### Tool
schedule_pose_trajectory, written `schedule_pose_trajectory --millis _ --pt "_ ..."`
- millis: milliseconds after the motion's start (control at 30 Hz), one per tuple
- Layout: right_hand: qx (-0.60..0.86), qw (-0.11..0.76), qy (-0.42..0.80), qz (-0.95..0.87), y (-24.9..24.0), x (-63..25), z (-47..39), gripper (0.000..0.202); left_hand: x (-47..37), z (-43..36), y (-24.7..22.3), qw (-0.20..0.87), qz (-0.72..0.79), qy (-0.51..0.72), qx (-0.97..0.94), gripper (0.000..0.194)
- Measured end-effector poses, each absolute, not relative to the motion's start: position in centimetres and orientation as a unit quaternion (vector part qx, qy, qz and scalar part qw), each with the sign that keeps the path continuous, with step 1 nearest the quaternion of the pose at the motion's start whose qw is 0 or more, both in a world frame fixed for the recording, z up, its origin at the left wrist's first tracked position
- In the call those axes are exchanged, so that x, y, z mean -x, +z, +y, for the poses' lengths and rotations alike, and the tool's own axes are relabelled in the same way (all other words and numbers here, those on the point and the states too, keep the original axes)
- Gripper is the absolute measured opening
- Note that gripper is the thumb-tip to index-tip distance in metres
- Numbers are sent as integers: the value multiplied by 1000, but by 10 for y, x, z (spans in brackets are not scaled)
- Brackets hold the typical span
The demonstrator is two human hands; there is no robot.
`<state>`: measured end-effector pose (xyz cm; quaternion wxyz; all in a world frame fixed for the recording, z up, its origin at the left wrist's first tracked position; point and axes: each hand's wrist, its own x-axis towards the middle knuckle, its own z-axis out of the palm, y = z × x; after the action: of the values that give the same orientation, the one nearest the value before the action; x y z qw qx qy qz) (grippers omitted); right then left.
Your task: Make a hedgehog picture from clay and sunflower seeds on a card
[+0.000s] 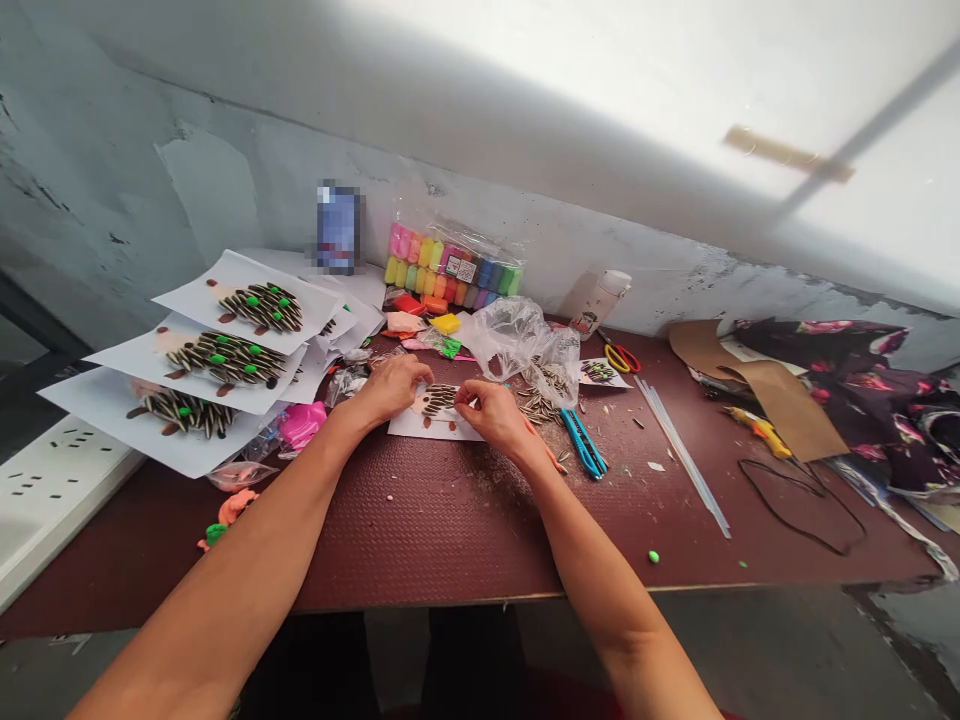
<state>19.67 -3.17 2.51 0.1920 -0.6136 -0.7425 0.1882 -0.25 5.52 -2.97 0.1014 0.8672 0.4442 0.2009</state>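
Note:
In front of me on the brown table lies a white paper sheet with a hedgehog shape, its back covered in rows of striped sunflower seeds. My left hand is at the sheet's upper left edge, fingers curled; what they grip, if anything, is hidden. At the right end of the seed rows is my right hand, thumb and fingertips pinched together; anything between them is too small to make out. Loose seeds lie just beyond it, beside a clear plastic bag. A blue cutter knife lies to the right.
Finished-looking hedgehog sheets are stacked at left near a white power strip. Packed coloured clay, a white bottle and scissors stand or lie behind. To the right are clear sticks and a yellow glue gun with its cord.

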Motion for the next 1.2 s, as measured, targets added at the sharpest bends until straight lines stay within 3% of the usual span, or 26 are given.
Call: schedule_pose_trajectory --millis 700,1200 --pt "640 97 110 -754 21 -188 -34 14 3 54 -28 104 437 202 -870 38" --pt "634 100 99 -760 25 -187 -37 15 3 55 -31 119 435 213 -867 34"
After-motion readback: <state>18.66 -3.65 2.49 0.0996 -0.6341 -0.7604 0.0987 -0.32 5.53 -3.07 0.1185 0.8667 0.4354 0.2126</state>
